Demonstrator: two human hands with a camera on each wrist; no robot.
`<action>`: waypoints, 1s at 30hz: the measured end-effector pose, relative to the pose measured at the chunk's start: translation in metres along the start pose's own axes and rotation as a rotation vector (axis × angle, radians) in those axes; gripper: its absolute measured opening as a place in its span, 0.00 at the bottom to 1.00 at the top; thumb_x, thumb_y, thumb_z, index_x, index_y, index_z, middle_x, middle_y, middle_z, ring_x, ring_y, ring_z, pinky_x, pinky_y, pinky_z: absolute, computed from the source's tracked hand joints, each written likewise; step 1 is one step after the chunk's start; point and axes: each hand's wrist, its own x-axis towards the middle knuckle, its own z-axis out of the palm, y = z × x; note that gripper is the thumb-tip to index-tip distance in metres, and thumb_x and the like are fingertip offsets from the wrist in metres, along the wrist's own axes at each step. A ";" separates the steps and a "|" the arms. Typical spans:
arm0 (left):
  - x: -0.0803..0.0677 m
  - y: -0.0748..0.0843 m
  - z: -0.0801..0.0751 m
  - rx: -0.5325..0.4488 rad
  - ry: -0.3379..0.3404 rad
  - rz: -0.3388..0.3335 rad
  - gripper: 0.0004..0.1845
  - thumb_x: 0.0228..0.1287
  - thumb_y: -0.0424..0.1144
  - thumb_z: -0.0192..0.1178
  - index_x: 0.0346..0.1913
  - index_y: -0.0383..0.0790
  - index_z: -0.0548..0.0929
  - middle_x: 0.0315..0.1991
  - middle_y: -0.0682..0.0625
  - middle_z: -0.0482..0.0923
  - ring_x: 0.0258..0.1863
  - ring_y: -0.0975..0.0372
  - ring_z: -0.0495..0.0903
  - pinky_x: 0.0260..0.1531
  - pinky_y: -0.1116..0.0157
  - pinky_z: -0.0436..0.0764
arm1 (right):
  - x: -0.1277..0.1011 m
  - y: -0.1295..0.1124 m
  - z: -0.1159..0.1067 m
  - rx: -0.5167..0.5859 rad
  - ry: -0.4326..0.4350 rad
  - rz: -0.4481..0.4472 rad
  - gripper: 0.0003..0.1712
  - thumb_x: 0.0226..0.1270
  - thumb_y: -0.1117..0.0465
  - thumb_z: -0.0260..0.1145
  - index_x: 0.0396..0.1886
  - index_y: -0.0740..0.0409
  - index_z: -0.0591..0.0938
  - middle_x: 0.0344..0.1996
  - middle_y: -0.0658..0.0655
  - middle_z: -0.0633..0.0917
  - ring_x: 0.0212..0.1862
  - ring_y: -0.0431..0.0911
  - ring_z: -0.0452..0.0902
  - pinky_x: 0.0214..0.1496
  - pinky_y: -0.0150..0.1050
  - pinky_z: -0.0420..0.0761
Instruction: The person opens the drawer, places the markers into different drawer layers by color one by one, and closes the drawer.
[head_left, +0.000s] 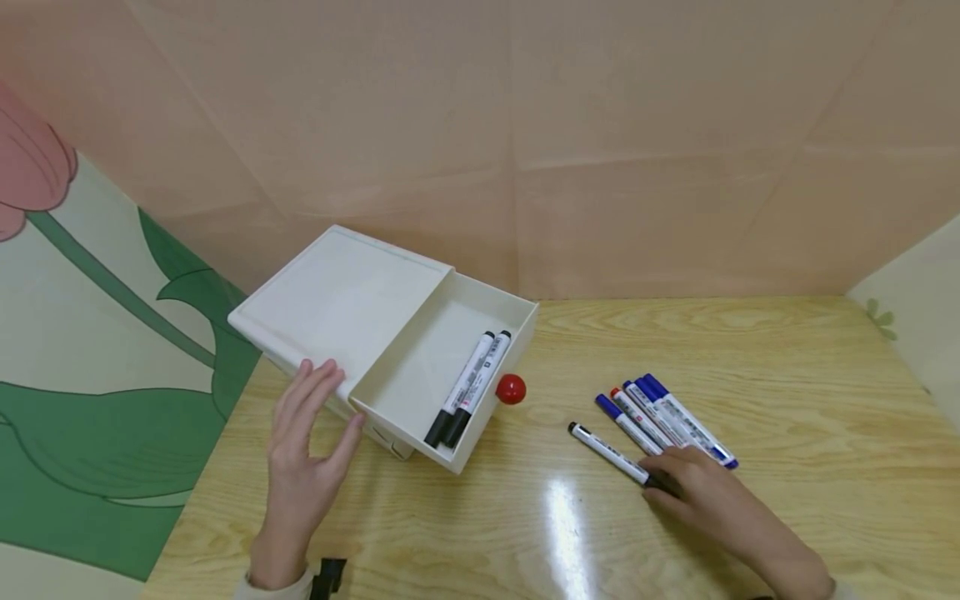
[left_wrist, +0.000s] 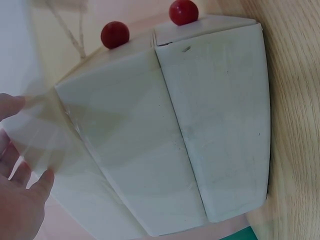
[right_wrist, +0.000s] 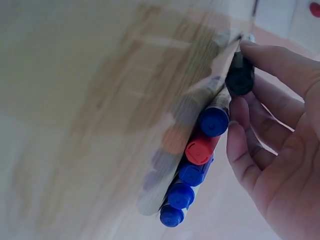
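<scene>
A white drawer box (head_left: 337,300) stands at an angle, its upper drawer (head_left: 405,375) pulled out. Two black-capped markers (head_left: 474,379) lie side by side in that drawer. My left hand (head_left: 307,442) is at the box's near side, fingers spread by the top edge; whether they touch it I cannot tell. Thumb and fingers of my right hand (head_left: 705,496) pinch the dark cap end of a black marker (head_left: 607,452), which lies at or just above the table. Beside it lie several blue markers (head_left: 693,421) and a red marker (head_left: 645,417), partly behind my right hand.
A red ball knob (head_left: 512,389) sticks out from the open drawer's front. The left wrist view shows a second red knob (left_wrist: 183,12) on the box. The wooden table (head_left: 825,375) meets a draped, peach-coloured sheet (head_left: 660,167) at the back.
</scene>
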 end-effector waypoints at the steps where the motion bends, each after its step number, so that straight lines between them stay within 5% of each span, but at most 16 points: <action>1: 0.000 0.000 0.000 0.001 -0.001 0.000 0.27 0.71 0.49 0.58 0.60 0.30 0.79 0.61 0.34 0.77 0.72 0.47 0.65 0.78 0.61 0.61 | 0.000 0.000 0.000 0.004 0.000 0.004 0.17 0.42 0.62 0.81 0.36 0.51 0.88 0.30 0.40 0.83 0.34 0.37 0.78 0.35 0.37 0.84; 11: 0.000 0.000 0.000 -0.003 0.003 -0.004 0.26 0.70 0.48 0.59 0.60 0.30 0.79 0.62 0.35 0.77 0.72 0.47 0.65 0.78 0.60 0.61 | -0.002 0.000 -0.005 0.067 0.038 0.037 0.19 0.45 0.68 0.79 0.41 0.59 0.88 0.34 0.43 0.81 0.34 0.29 0.70 0.29 0.31 0.77; 17: -0.001 0.000 0.000 -0.011 -0.003 -0.017 0.24 0.66 0.42 0.62 0.60 0.31 0.79 0.62 0.35 0.77 0.72 0.48 0.65 0.78 0.60 0.60 | 0.000 0.002 -0.010 0.097 0.009 0.088 0.16 0.48 0.67 0.78 0.40 0.56 0.88 0.34 0.46 0.88 0.36 0.33 0.79 0.33 0.34 0.82; 25: 0.000 0.001 0.000 -0.011 0.002 -0.022 0.26 0.69 0.48 0.60 0.60 0.31 0.79 0.62 0.35 0.77 0.73 0.49 0.65 0.78 0.61 0.60 | 0.002 0.002 -0.011 0.133 0.039 0.085 0.17 0.47 0.68 0.78 0.40 0.54 0.89 0.31 0.43 0.88 0.33 0.26 0.71 0.28 0.29 0.77; 30: 0.001 0.002 0.000 -0.016 0.001 -0.031 0.27 0.70 0.50 0.59 0.59 0.30 0.79 0.62 0.35 0.77 0.73 0.51 0.65 0.79 0.61 0.59 | 0.003 -0.001 -0.013 0.204 0.059 0.093 0.16 0.49 0.70 0.77 0.41 0.56 0.89 0.22 0.36 0.76 0.25 0.25 0.62 0.22 0.24 0.66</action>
